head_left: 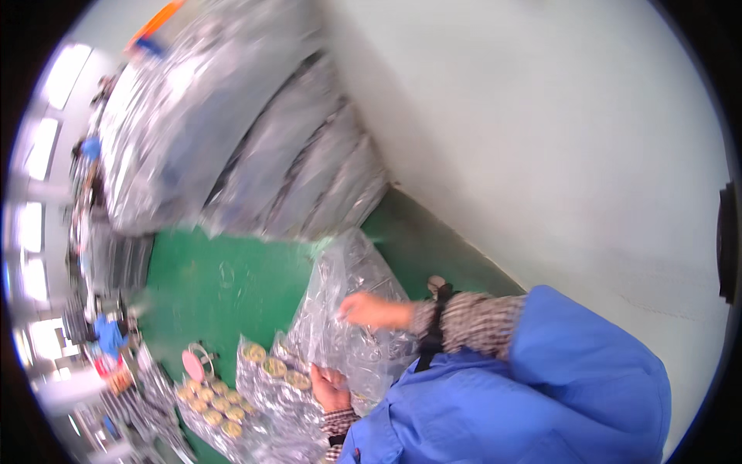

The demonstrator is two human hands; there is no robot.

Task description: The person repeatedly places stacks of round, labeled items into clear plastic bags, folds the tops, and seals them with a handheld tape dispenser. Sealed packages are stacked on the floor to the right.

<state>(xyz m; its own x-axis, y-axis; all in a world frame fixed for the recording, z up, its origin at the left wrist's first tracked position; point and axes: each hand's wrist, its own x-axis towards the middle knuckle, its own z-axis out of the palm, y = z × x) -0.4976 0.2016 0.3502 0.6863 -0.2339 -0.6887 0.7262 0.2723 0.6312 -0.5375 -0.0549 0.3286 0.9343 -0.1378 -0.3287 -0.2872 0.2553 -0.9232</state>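
Green floor (pixel 212 286) beyond the right hand (pixel 376 311), which seems to pinch clear plastic (pixel 340 271), probably to spread it; can't tell left hand (pixel 331 389) grip tbh.

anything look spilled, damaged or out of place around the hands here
Nothing clearly stands out. The clear plastic sheeting by the left hand and right hand is crumpled, but that's ordinary for thin film, and no spill shows on the green floor. Blur could hide small tears.
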